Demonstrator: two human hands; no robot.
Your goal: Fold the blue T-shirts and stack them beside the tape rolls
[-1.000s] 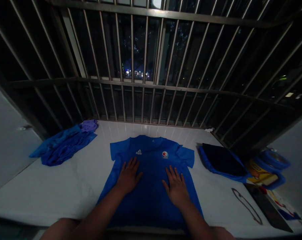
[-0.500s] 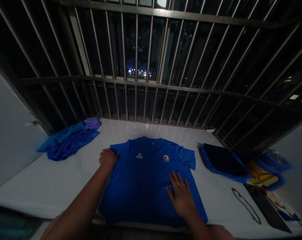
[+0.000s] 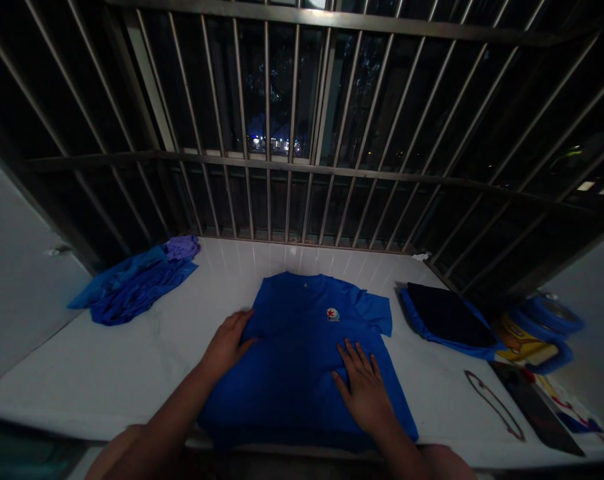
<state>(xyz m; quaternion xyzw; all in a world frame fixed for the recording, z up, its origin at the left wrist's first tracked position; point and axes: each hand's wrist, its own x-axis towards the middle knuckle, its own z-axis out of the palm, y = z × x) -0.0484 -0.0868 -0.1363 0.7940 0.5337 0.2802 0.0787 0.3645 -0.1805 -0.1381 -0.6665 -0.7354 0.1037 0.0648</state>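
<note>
A blue T-shirt [image 3: 302, 373] lies spread on the white surface, neckline away from me, with a small round star badge on its chest. Its right-hand sleeve is stretched out. On the left, the sleeve and side are folded in, and that edge runs straight down from the collar. At this folded edge, my left hand [image 3: 229, 341] is closed on the fabric, its fingertips partly hidden. My right hand [image 3: 365, 390] rests flat on the lower right of the shirt, fingers spread.
Crumpled blue clothing [image 3: 137, 283] and a purple cloth [image 3: 182, 247] lie at left. A folded dark and blue garment [image 3: 447, 317] sits at right, near a blue tape roll [image 3: 555, 317], a cord loop [image 3: 495, 407] and a dark flat panel [image 3: 537, 407]. Metal bars [image 3: 302, 167] stand behind.
My left hand has moved right, bringing the left sleeve inward over the shirt. The white chest lettering is now covered. My right hand has stayed in place.
</note>
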